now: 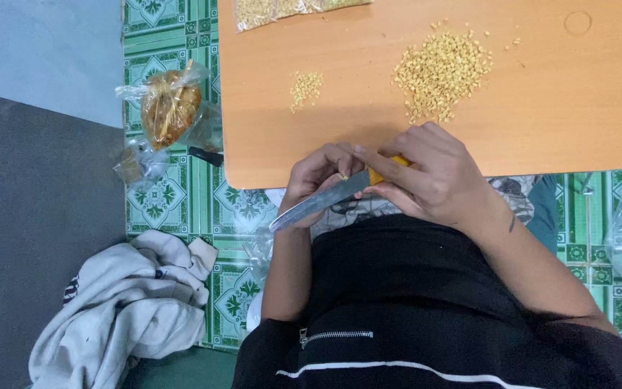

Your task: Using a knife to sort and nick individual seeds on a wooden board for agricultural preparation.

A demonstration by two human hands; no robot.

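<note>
Gripping a yellow-handled knife [329, 198], the right hand [437, 180] closed round its handle at the wooden table [541, 122] edge, while the left hand [319, 173] pinched a small yellow piece [343, 176] against the blade.

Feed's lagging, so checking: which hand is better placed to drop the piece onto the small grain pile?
Left. The left hand pinches the small yellow piece against the blade and is nearer the small pile. The right hand is full, its grip closed round the knife handle.
</note>
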